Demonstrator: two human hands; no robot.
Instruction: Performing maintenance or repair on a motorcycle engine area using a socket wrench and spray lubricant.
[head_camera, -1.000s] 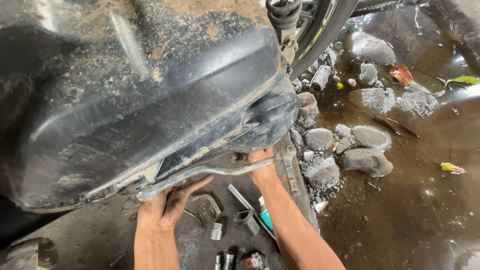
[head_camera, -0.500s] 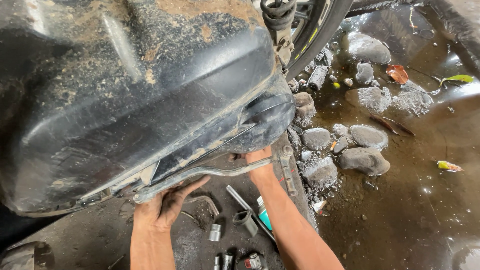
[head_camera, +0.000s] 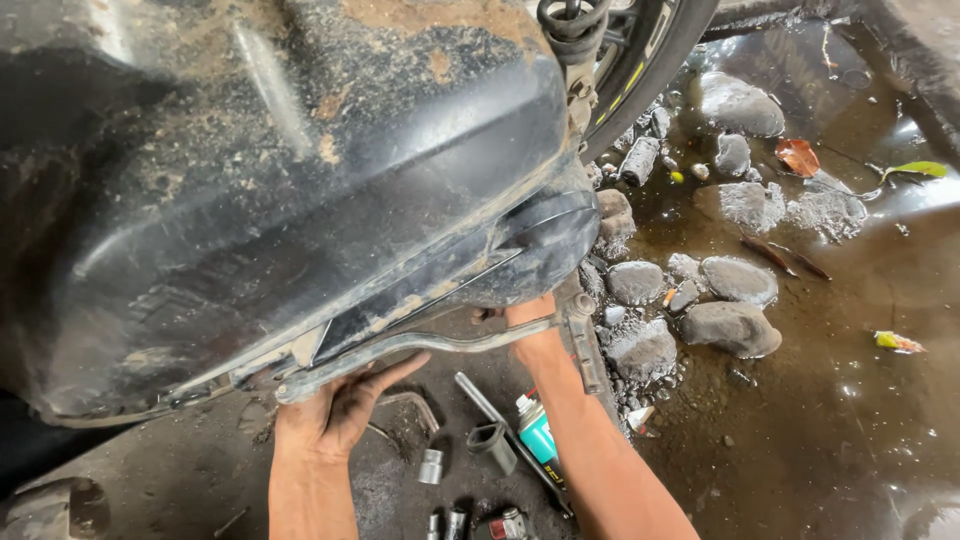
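The tank (head_camera: 280, 200) is black metal, semi-glossy under caked brown mud and rust patches. The strap (head_camera: 420, 345) is dull grey metal, scuffed. The sockets (head_camera: 431, 466) are shiny steel. The stones (head_camera: 735, 325) look rough, and the floor (head_camera: 850, 420) is wet and glossy.

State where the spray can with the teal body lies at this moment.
In the head view, the spray can lies on the ground at bottom centre, just left of the right forearm and beside the long wrench.

Sockets (head_camera: 431, 466) below tank (head_camera: 280, 200), stones (head_camera: 700, 300) right.
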